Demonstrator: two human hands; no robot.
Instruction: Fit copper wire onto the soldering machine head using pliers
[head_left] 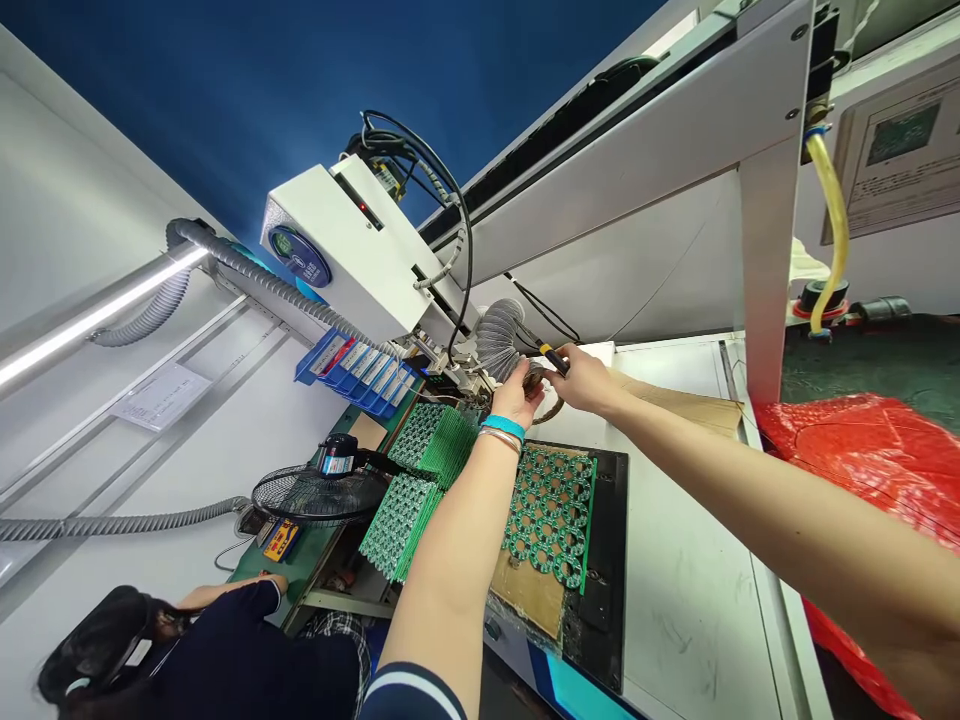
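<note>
My right hand [586,380] is closed around a slim tool with a black and yellow handle [553,357]; its working end is too small to make out. Close beside it, my left hand [516,398] has its fingers curled about something dark that I cannot identify. Both hands are at the end of a grey corrugated hose [498,340], under the white machine head [349,245]. Below them, a panel of round green circuit boards [551,505] lies on a black fixture plate [613,560], partly hidden by my left forearm.
Stacked green circuit panels [401,525] stand left of my forearm. Beyond are a black fan [322,490] and a blue label rack [356,370]. A co-worker [225,650] sits at lower left. A red plastic sheet [862,460] lies at right. The machine's beam [622,140] crosses above.
</note>
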